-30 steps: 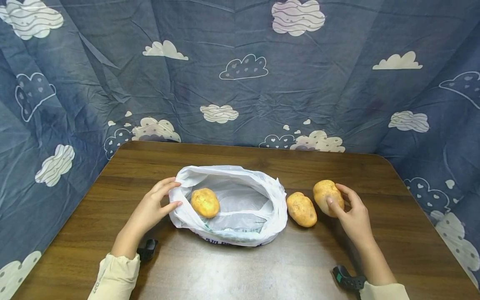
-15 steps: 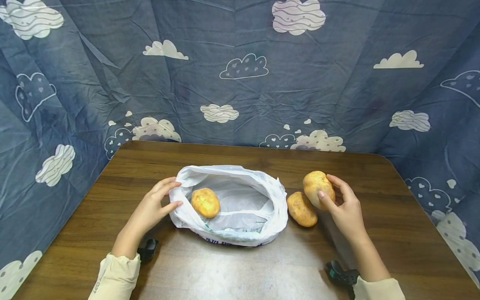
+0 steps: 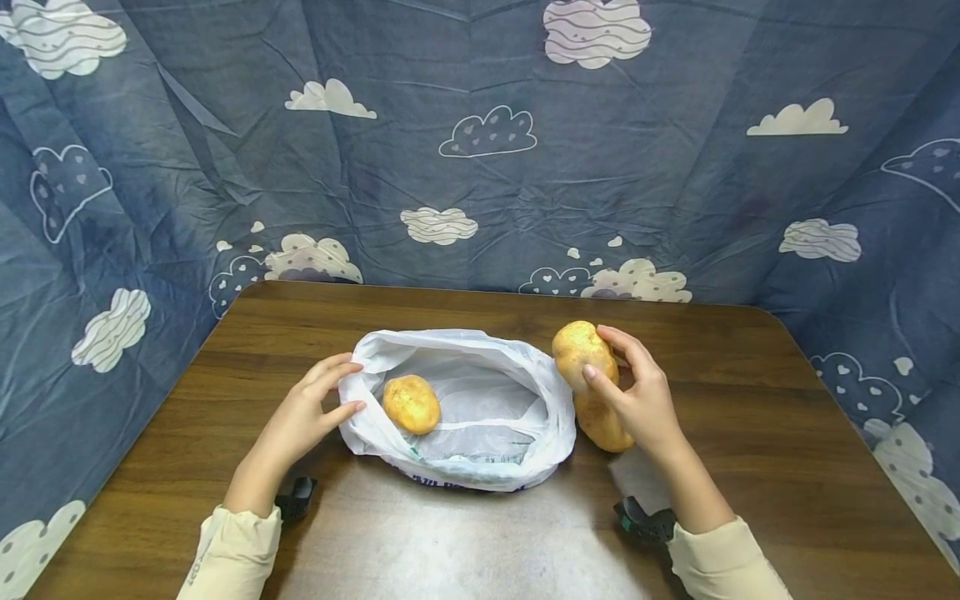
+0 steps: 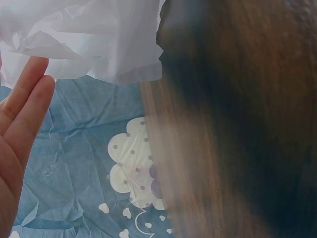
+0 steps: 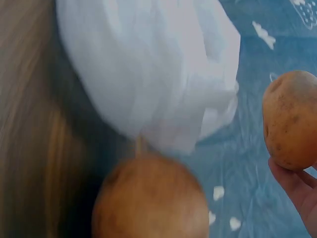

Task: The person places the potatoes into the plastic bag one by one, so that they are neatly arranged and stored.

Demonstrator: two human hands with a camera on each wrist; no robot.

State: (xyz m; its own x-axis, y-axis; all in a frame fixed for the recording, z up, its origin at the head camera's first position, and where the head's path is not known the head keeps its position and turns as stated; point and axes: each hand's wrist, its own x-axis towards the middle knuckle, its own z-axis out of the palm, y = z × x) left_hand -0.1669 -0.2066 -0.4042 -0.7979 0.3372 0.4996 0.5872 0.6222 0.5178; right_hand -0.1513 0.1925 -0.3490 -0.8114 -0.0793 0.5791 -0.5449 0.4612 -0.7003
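In the head view a white plastic bag [image 3: 555, 433] lies with its mouth spread wide, one potato [image 3: 411, 404] inside at its left. My left hand [image 3: 300, 417] rests at the bag's left rim, thumb and fingers apart. The left wrist view shows two straight fingers [image 4: 37, 99] meeting a fold of the plastic. My right hand [image 3: 637, 400] grips another potato [image 3: 577, 350] between thumb and fingers, raised at the bag's right rim. Below this one, a third potato [image 3: 602, 425] lies on the table beside the bag, partly hidden by the held potato and the hand.
A brown wooden table [image 3: 465, 550] carries everything. Blue cloth [image 3: 480, 192] printed with clouds hangs behind it and down both sides. Each wrist wears a black strap, the right strap [image 3: 645, 521] standing out toward the middle.
My right hand has lifted the potato and carried it leftward, over the potato on the table, to the bag's right rim. My left hand and the bag have stayed put.
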